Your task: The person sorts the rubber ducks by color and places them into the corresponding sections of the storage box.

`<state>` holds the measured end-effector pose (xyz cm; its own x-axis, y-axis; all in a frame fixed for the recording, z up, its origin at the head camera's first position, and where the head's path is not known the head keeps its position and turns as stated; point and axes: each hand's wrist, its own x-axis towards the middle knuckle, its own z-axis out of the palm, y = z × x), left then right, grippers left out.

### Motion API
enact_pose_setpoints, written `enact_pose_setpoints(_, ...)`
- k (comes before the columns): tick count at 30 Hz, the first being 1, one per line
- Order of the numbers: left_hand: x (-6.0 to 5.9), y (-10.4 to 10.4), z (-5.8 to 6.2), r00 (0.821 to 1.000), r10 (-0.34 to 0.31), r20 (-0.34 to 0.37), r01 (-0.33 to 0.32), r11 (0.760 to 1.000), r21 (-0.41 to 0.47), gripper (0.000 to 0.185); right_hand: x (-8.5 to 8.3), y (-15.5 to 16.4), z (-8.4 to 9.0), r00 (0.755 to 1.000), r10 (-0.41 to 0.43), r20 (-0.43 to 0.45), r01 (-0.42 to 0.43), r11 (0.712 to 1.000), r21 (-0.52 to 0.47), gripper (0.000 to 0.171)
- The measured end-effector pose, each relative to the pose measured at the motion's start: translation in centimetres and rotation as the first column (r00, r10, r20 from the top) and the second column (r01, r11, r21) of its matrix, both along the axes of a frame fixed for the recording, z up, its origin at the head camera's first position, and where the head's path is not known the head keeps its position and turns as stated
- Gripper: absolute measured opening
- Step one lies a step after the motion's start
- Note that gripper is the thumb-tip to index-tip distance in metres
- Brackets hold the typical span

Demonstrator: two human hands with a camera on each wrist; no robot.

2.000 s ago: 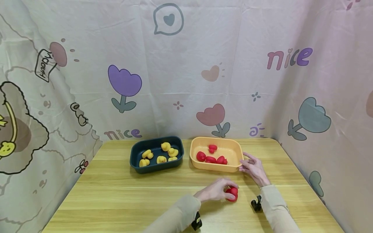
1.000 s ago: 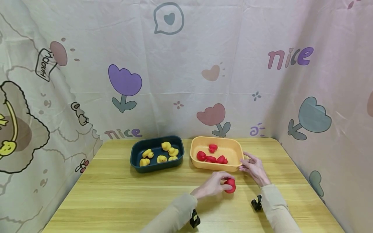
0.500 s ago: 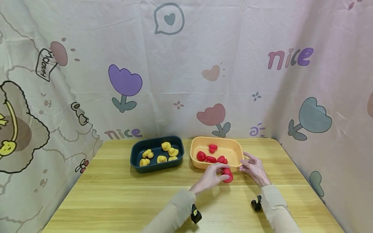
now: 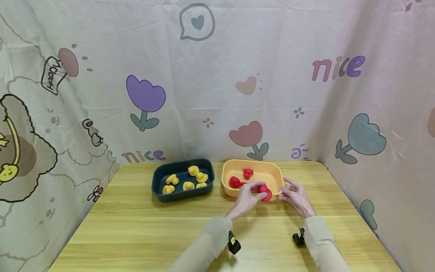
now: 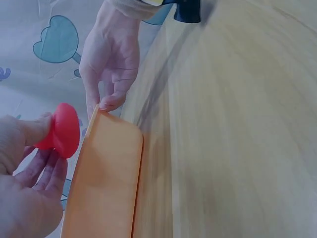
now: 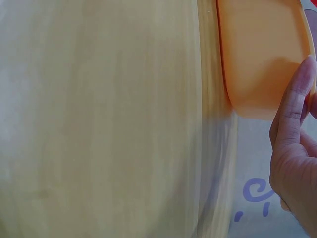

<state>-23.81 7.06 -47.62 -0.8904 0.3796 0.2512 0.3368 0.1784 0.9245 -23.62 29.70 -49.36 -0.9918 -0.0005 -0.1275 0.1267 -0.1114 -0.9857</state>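
My left hand (image 4: 246,199) pinches a red rubber duck (image 4: 266,195) between thumb and fingers, over the front rim of the light-orange bin (image 4: 250,193). In the left wrist view the duck (image 5: 66,130) is up beside the bin's top edge, clear of the wall. With thumb and fingers, my right hand (image 4: 296,196) grips the bin's right end at the rim. The right wrist view shows a finger lying along the bin's outer wall (image 6: 262,54). Inside the bin lie several red ducks (image 4: 234,182), some partly hidden behind my left hand.
A dark blue bin (image 4: 182,195) holding several yellow rubber ducks (image 4: 193,171) stands left of the orange one. Both sit near the back of the wooden table (image 4: 142,234). A printed curtain (image 4: 204,94) hangs behind and at the sides.
My left hand has picked the red duck up from the table and carried it away from me, slightly left, to the orange bin's front rim. My right hand has stayed put.
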Motion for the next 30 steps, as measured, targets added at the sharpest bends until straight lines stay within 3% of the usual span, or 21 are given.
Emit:
enact_pose_setpoints(8, -0.9, 0.9, 0.2, 0.993, 0.114, 0.025, -0.115, 0.99, 0.082, 0.033, -0.1, 0.2, 0.0, 1.0, -0.003, 0.002, 0.003, 1.0, -0.006, 0.068)
enact_pose_setpoints(14, -1.6, 1.9, 0.4, 0.978, 0.204, 0.043, -0.208, 0.971, 0.12, 0.033, -0.1, 0.2, -0.1, 1.0, -0.008, 0.002, 0.008, 1.0, -0.01, 0.068)
enact_pose_setpoints(20, -2.2, 2.6, 0.4, 0.959, 0.277, 0.063, -0.282, 0.954, 0.103, 0.034, 0.0, 0.1, 0.0, 1.0, -0.003, 0.004, 0.003, 1.0, -0.013, 0.069)
enact_pose_setpoints(30, -2.9, 3.3, 0.4, 0.94, 0.339, 0.039, -0.341, 0.936, 0.081, 0.029, -0.1, -0.1, 0.0, 1.0, -0.001, -0.006, 0.001, 1.0, -0.013, 0.071)
